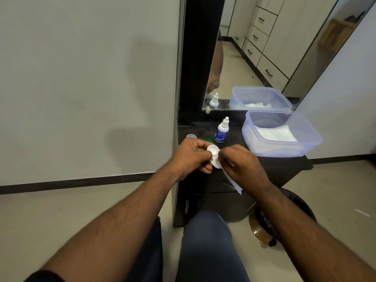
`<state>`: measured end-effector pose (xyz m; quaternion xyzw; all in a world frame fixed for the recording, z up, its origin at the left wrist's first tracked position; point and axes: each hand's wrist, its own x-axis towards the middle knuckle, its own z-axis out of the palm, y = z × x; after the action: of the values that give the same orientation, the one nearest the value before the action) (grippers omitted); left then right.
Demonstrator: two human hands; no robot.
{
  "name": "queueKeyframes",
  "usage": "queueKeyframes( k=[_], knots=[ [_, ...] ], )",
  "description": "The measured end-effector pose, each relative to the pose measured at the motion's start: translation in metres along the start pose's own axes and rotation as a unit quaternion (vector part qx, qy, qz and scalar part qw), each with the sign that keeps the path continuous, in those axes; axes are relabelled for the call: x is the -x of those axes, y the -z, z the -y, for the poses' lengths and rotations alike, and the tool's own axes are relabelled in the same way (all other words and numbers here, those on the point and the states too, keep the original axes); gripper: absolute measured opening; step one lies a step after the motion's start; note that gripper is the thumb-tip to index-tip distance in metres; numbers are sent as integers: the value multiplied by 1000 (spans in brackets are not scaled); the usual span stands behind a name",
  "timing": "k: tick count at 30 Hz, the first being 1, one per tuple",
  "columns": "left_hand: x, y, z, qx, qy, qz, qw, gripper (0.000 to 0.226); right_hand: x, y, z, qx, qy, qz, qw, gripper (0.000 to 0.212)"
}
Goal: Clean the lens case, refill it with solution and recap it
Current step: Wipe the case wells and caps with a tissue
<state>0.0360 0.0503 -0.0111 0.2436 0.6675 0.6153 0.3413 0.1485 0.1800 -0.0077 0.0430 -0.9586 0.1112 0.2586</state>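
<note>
Head view, left to right: left hand [190, 154] curled round the white lens case [214, 156], long axis running away from the body, open wells up. Right hand [241, 162] touching its right edge, pinching a tissue [232, 181]. Green cap [208, 140] and solution bottle [222, 131] parked just behind on the dark countertop [234, 137]. Probably mid-wipe, refill not yet started.

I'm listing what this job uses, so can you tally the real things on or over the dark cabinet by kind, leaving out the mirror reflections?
Lens case, held in the hands: 1
Loose caps, one clear and one green: 2
Solution bottle: 1
Plastic tub of white wipes: 1
Wipe in the right hand: 1
Total: 6
</note>
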Motion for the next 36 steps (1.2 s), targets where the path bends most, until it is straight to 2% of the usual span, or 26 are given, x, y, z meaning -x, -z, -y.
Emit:
queueKeyframes(
  k=[2,4,6,10,12,14,18,21,23,25,29,33,36],
  knots=[
    [0,0,0,0,4,3,1000,23,-1,1,-4,-18,-39,5,999,11],
    [-1,-1,0,10,5,-7,1000,26,-3,-1,-2,-90,-153,-29,984,10],
    [-2,-2,1,20,3,-24,1000,29,-4,-5,4,-146,-247,-72,955,11],
    [-2,-4,3,28,-3,-71,997,31,-4,-18,20,-204,-372,-171,889,6],
    [0,-4,3,42,-4,-94,995,29,-3,-21,27,-259,-411,-208,849,11],
    [1,-4,1,68,0,-105,992,28,2,-15,31,-313,-403,-200,836,14],
    [-2,-2,0,60,20,-80,995,28,15,11,21,-273,-294,-115,909,16],
    [-4,-1,-2,51,35,-57,996,26,6,21,1,-131,-143,-45,980,22],
    [-3,0,-5,46,42,-48,997,24,1,17,-7,-34,-36,35,998,24],
    [-2,1,-7,49,49,-46,997,23,-2,14,-10,23,9,74,997,24],
    [-4,2,-8,52,52,-45,996,23,3,5,-6,48,3,44,998,20],
    [-5,1,-6,53,53,-50,996,26,5,-9,4,50,-42,-6,998,13],
    [-2,-1,-3,43,17,-66,997,28,2,-16,12,42,-87,-32,995,4]
  ],
)
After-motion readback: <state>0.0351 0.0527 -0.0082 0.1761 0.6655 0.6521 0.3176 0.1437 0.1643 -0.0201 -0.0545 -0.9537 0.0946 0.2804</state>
